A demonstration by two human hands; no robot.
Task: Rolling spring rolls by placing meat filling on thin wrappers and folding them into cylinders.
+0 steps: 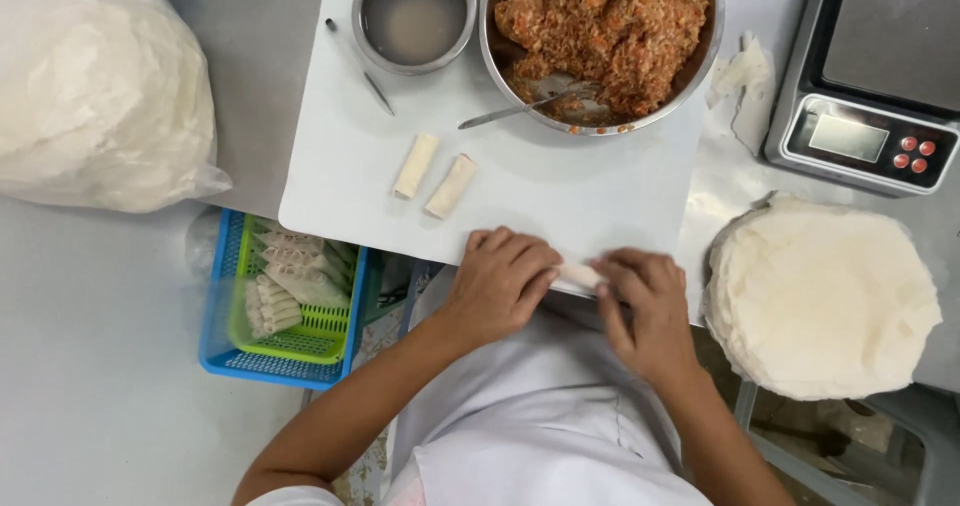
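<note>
My left hand (497,279) and my right hand (645,306) press down together on a pale wrapper roll (578,275) at the near edge of a white cutting board (530,181). Only the roll's middle shows between my fingers. Two finished rolls (434,175) lie side by side further up the board. A steel bowl of orange-brown minced filling (600,36) with a spoon (505,114) in it stands at the board's far edge.
A small steel bowl of cloudy liquid (415,16) sits beside the filling bowl. A stack of round wrappers (820,301) lies at right, a digital scale (865,76) behind it. A blue and green basket (285,306) holds several rolls. A bagged white mass (95,86) fills the far left.
</note>
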